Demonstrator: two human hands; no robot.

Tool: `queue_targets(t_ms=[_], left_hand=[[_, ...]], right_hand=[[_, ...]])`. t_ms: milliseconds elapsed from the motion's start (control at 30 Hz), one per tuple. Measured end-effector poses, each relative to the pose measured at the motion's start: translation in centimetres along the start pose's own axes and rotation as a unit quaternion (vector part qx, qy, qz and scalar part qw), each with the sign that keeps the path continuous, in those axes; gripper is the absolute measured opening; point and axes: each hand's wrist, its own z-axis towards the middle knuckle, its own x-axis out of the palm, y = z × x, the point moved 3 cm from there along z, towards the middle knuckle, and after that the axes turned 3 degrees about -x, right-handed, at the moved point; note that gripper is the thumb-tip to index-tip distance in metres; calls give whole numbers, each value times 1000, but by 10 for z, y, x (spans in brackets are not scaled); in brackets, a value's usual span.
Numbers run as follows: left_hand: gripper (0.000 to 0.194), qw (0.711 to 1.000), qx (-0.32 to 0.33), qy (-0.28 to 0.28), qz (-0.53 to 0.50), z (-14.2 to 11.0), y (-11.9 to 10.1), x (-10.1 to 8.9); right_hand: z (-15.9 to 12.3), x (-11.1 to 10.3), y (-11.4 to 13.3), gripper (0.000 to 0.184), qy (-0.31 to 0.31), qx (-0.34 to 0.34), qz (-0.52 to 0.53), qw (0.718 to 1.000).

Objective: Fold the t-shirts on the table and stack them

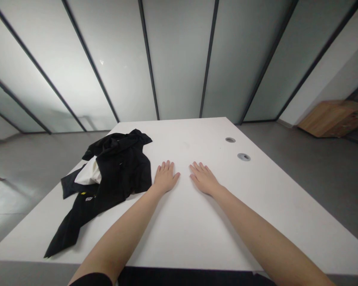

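My left hand (166, 177) lies palm down on the white table (179, 230), fingers stretched out and holding nothing. Close by on its left is a crumpled heap of black clothing (123, 167), with a sleeve or leg trailing toward the near left edge. White fabric (90, 173) shows among its folds, along with a small light mark and a bit of yellow. Whether the heap is one garment or more, I cannot tell. My right hand (203, 178) also rests flat on the tabletop, empty, fingers spread, a short gap away from the left one.
Two round grommets, a far one (230, 140) and a nearer one (244, 157), are set into the table's right side. Behind the table stands a frosted glass partition (179, 59) with dark frames. A wooden cabinet (331, 117) is on the grey floor at right.
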Motion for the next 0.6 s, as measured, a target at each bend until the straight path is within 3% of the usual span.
queue_targets(t_ms=[600], left_hand=[[72,1000,-2,-1,-3,-1,0,0]], right_hand=[[-1,-1,1,61,1,10,-9,1000]])
